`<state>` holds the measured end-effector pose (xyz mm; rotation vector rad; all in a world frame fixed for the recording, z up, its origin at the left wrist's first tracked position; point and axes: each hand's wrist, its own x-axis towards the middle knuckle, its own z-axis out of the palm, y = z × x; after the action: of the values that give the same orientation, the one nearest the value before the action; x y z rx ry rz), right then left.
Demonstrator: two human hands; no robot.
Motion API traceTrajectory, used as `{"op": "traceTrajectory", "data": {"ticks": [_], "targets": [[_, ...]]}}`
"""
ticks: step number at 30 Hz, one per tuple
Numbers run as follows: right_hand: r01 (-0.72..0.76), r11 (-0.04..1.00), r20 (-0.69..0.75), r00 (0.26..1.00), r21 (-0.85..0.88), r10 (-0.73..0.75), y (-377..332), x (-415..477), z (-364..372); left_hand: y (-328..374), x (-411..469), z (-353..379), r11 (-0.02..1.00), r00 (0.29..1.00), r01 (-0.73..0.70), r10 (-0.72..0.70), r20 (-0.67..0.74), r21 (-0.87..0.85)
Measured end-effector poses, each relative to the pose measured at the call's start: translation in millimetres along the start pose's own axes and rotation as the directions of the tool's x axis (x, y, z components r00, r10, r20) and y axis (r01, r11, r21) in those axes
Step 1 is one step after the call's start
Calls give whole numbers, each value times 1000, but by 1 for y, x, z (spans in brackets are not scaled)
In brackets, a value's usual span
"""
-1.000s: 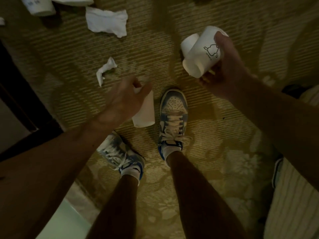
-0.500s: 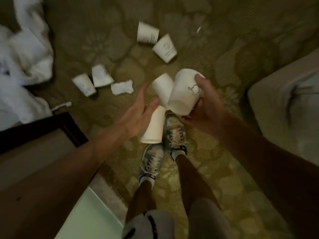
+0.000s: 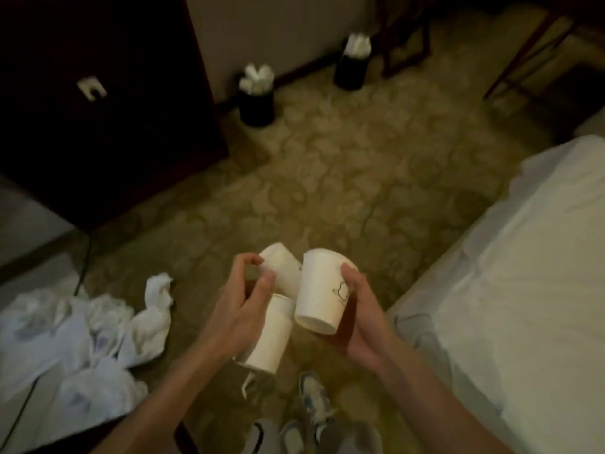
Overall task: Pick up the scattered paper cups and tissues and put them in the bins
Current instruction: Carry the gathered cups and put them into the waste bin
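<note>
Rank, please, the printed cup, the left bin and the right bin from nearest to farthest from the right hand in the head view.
1. Printed cup: held in the right hand.
2. Left bin: ahead, by the cabinet.
3. Right bin: farther back, by the wall.

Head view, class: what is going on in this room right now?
A person stands on carpet holding three paper cups. The left hand grips the lower cup, its fingers at the upper cup; the right hand holds the printed cup. Two bins by the wall already hold white rubbish. A tissue lies at left.
</note>
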<state>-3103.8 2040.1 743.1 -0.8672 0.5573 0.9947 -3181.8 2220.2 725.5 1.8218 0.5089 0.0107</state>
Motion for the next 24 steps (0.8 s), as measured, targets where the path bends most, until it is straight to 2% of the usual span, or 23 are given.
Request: {"op": "traceTrajectory", "data": {"ticks": [5,9,11,14,20,24], "targets": [[117,992,105,987,42,-121,-6,-82,32,87,-36,-23,992,992,-122,123,26,-36],[200,978,151,967,59,-206,0,-134,45,131,-57,-38,984,978,-177,177,111,-11],[250,967,140,957,55,-256,-2,-159,49,152,-62,-40,974,963,-225,216,160,38],[309,951,49,950,2,-309,-11,-194,53,185,-68,-42,945,935,-315,293,197,91],[390,914,117,908,114,-402,-26,-249,54,233,-81,-44,900,879,-434,412,240,44],[422,863,180,859,279,-479,-38,-277,44,257,-86,-31,894,866,-446,440,238,-29]]}}
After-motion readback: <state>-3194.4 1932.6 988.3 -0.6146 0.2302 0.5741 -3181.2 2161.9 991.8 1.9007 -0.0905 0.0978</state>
